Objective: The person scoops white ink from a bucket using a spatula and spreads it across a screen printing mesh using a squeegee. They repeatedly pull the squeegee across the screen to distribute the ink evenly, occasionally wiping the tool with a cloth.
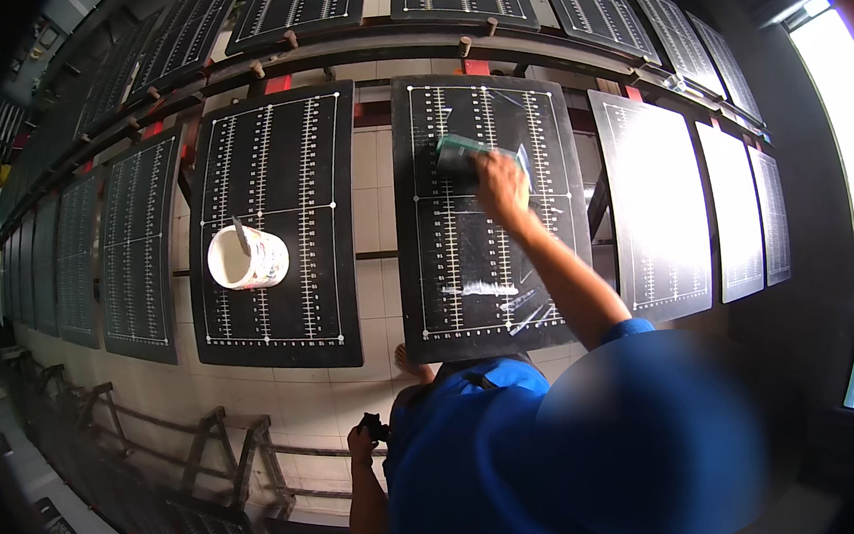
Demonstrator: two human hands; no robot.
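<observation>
My right hand [503, 183] reaches over a black board [425, 237] marked with white ruler lines. Its fingers are closed on a wide, flat scraper [458, 154] with a green edge, which lies against the upper part of the board. A white paste smear [484, 289] crosses the lower part of the same board, and thin pale streaks [531, 309] show near its lower right corner. Down by my left side, my left hand [363, 443] is closed around a small black object [373, 428], whose kind I cannot make out.
On the neighbouring black board [301, 327] to the left stands a white tub [264, 260] with a spatula [241, 235] in it. Similar boards lie in rows on metal racks [360, 46] ahead and to both sides. Dark trestle frames [251, 452] stand at lower left.
</observation>
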